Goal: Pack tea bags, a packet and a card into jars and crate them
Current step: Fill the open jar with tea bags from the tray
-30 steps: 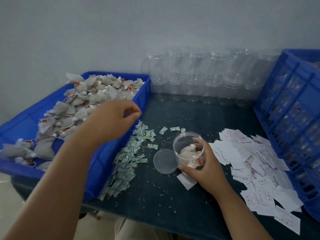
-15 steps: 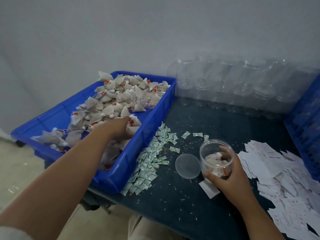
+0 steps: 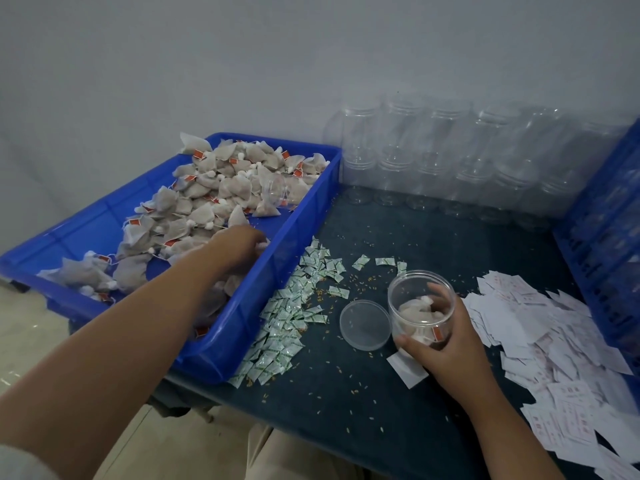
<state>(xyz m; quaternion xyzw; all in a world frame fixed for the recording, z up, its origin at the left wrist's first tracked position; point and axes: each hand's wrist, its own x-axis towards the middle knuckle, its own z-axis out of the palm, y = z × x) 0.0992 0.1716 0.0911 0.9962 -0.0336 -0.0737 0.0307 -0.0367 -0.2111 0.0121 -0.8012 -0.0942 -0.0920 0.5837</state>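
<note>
A clear open jar (image 3: 420,299) stands on the dark table with a few tea bags inside. My right hand (image 3: 450,348) grips it from the near right side. Its clear lid (image 3: 365,325) lies just left of it, and one white card (image 3: 407,370) lies partly under my right hand. My left hand (image 3: 237,245) reaches into the blue tray (image 3: 242,327), close to its right wall. Its fingers curl down onto a tea bag in the pile of tea bags (image 3: 207,202); the fingertips are mostly hidden.
Small green-and-white packets (image 3: 294,317) are scattered between tray and jar. White cards (image 3: 554,341) are heaped on the right. Stacked empty jars (image 3: 450,161) line the wall. A blue crate (image 3: 606,237) stands at the far right. One jar (image 3: 277,192) lies in the tray.
My left hand dropped from above the tray edge into the tea bags and closed on one near the tray's right wall. My right hand kept hold of the jar.
</note>
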